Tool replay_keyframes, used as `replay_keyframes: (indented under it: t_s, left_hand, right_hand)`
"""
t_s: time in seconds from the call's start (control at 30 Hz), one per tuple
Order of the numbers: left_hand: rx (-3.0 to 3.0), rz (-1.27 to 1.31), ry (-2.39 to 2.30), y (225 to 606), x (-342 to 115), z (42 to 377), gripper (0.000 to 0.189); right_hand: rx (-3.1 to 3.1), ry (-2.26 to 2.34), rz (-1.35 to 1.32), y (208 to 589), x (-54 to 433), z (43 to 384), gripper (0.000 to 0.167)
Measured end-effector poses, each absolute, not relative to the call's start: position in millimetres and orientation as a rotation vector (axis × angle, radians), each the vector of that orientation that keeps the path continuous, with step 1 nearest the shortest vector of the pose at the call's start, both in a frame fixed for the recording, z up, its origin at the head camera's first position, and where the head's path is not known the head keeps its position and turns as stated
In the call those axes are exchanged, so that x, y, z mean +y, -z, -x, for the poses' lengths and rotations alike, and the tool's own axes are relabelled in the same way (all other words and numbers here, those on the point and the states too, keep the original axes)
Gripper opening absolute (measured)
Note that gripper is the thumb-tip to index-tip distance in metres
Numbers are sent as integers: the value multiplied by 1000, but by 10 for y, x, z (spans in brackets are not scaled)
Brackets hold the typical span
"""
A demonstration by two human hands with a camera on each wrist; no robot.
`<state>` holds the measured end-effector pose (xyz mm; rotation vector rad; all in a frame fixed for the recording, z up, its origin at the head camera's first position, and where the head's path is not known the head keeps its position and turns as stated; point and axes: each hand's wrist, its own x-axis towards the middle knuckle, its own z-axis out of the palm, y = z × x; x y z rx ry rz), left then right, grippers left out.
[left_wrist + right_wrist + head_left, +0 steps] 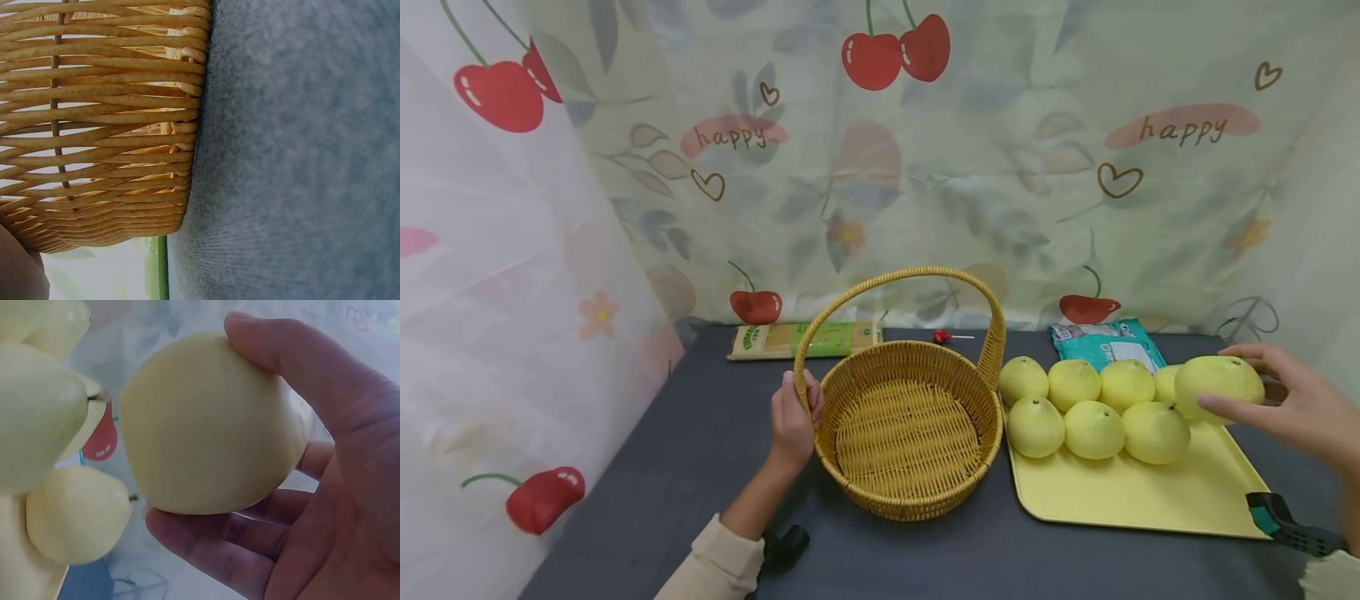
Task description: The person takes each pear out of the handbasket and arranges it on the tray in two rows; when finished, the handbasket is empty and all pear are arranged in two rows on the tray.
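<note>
My left hand [796, 421] grips the left foot of the arched handle on a golden wicker basket [910, 507], whose woven floor is bare. In the left wrist view the basket's side [106, 119] fills the left, with only a bit of hand at the lower corner. My right hand [1292, 402] holds a pale yellow-green pear [1219, 387], thumb on one side and fingers on the other, above the tray's right part. In the right wrist view this pear [209, 425] shows large. Several similar pears [1094, 430] lie in two rows on a yellow tray [1120, 504].
Behind the basket lie a flat paper-and-green packet [805, 340] and a red lollipop [942, 337]. A teal packet [1105, 343] sits behind the pears. Patterned curtains [910, 183] border the dark table [700, 467] at the back and sides.
</note>
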<state>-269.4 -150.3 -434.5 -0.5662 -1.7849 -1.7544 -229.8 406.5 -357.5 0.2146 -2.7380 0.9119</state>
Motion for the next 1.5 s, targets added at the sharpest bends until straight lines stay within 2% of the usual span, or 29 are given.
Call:
replay_keyframes:
  t_s: [0.2,0.43,1.3,1.5]
  left_hand:
    - [-1781,583,1754,4346,-1506,2695,60]
    - [-1781,585,1758,4335,-1491,2679,59]
    - [-1793,589,1779,4308,-1499,2677,61]
    - [-1851,540,1784,4302,-1555,2661,61]
  right_hand:
    - [-2799,-833,-158,3666,4202,2311,75]
    - [-3041,-690,-82,3757,4394,2356,87]
    - [-3201,-961,-94,3977,4447,2469,81]
    - [-3236,-988,-76,3985,4462,2496,85]
